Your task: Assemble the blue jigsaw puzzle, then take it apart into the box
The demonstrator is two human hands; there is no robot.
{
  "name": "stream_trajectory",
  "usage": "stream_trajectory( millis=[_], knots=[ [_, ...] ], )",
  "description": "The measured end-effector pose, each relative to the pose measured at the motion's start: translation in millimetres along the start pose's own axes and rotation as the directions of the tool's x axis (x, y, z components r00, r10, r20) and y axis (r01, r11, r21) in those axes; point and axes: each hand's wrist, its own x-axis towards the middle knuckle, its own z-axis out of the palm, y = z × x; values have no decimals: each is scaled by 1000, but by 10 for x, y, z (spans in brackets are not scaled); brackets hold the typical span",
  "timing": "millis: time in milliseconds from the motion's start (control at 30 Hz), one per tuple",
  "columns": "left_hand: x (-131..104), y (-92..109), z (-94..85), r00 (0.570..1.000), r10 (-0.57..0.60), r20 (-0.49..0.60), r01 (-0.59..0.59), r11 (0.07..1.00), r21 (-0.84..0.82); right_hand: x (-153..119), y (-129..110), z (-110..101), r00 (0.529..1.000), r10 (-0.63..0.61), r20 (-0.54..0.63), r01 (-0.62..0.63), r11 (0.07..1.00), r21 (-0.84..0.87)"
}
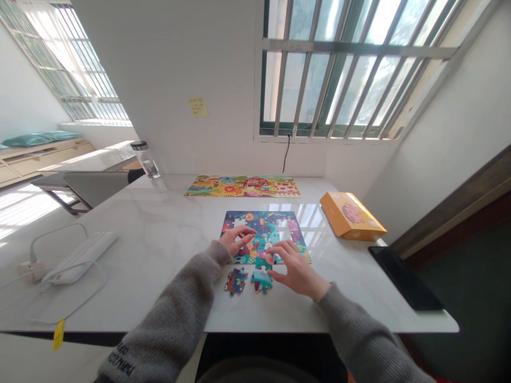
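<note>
A colourful jigsaw puzzle (275, 223) lies partly assembled on the white table (159, 250), with white gaps left in it. My left hand (235, 239) rests on its left part, fingers spread and touching the pieces. My right hand (295, 268) is at the puzzle's near edge, its fingertips pinching a puzzle piece (268, 258). Two small clusters of loose pieces lie just in front of the puzzle: a dark one (236, 280) and a teal one (262, 279), the latter beside my right hand.
A finished farm-picture puzzle (243, 186) lies at the table's back by the wall. An orange box (351, 214) sits at the right, a black tablet (405, 276) near the right edge. A white power strip (77, 258) with cables lies left; a glass jar (146, 158) stands back left.
</note>
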Motion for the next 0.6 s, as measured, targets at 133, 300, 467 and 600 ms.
stream_trajectory(
  millis=[133, 300, 467, 600],
  knots=[
    [9, 118, 22, 997, -78, -1, 75, 952, -298, 292, 109, -18, 999, -26, -30, 24, 998, -62],
    [25, 96, 69, 991, -130, -16, 110, 893, -437, 593, 280, 60, 997, -63, -47, 56, 989, -133],
    [33, -8, 121, 988, -151, -45, 115, 886, -450, 659, 354, 175, 996, -67, -62, 57, 987, -149],
    [25, -16, 153, 987, -154, -55, 115, 890, -441, 584, 407, 245, 993, -34, -110, 27, 997, -68]
  ],
)
